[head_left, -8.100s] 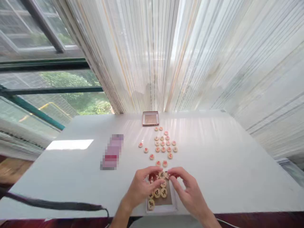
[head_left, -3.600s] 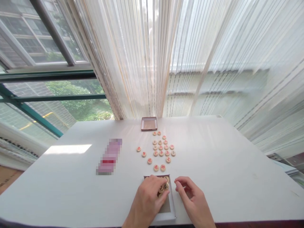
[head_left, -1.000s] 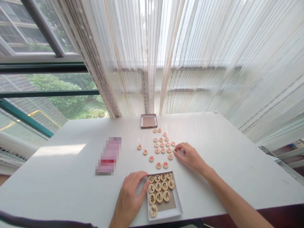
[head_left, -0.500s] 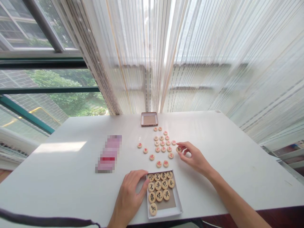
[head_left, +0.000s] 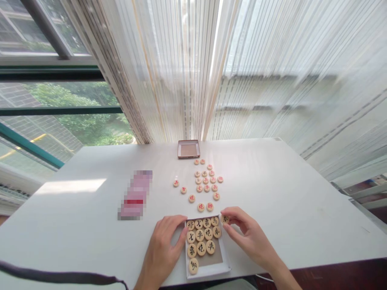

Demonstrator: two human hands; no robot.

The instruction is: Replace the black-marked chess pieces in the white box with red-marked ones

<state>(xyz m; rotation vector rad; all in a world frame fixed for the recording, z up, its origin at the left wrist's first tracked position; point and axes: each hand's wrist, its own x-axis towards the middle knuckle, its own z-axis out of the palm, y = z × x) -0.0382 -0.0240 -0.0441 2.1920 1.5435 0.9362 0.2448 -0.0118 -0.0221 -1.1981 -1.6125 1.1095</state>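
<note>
My right hand (head_left: 246, 231) pinches a black-marked Chinese chess piece (head_left: 224, 219) between thumb and fingers, just beyond the upper right corner of a shallow white box (head_left: 225, 257). My left hand (head_left: 167, 241) grips this box by its left wall, the thumb bent over the rim near the pieces. Inside lie rows of round wooden pieces with black characters, such as the piece (head_left: 201, 249) in the third row. The bottom row holds one piece (head_left: 193, 266) at the left, with bare card to its right.
Several loose pieces, mostly red-marked, lie beyond the box, among them a red piece (head_left: 210, 206) close to it. A shallow box lid (head_left: 189, 149) stands at the back of the white table (head_left: 90, 225). A blurred pink item (head_left: 136, 195) lies left. Curtains (head_left: 181, 80) hang behind.
My right hand has come nearer, bringing the black-marked piece from beside the loose pieces to the box's upper right corner. My left hand stays on the box; the view has shifted slightly.
</note>
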